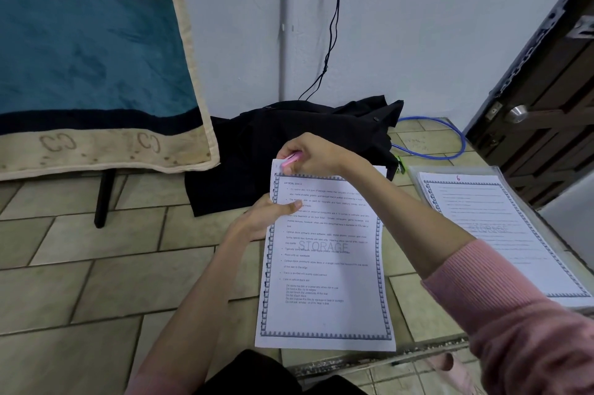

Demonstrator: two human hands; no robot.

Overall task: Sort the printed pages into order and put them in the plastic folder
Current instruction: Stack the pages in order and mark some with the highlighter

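Observation:
A printed page [324, 269] with a blue border and a grey "STORAGE" watermark is held up in front of me. My left hand [260, 218] pinches its left edge, thumb on the printed side. At the page's top left corner my right hand [308, 155] grips a pink pen or marker [290, 159]. To the right lies a stack of similar pages [501, 234] on a clear plastic folder [414, 174]; the top sheet bears a red "6".
A black garment [289, 144] lies on the tiled floor behind the page. A hanging blue and red blanket [90, 57] fills the left. A blue cable [450, 140] loops near the wall, and a dark door [546, 99] stands at right.

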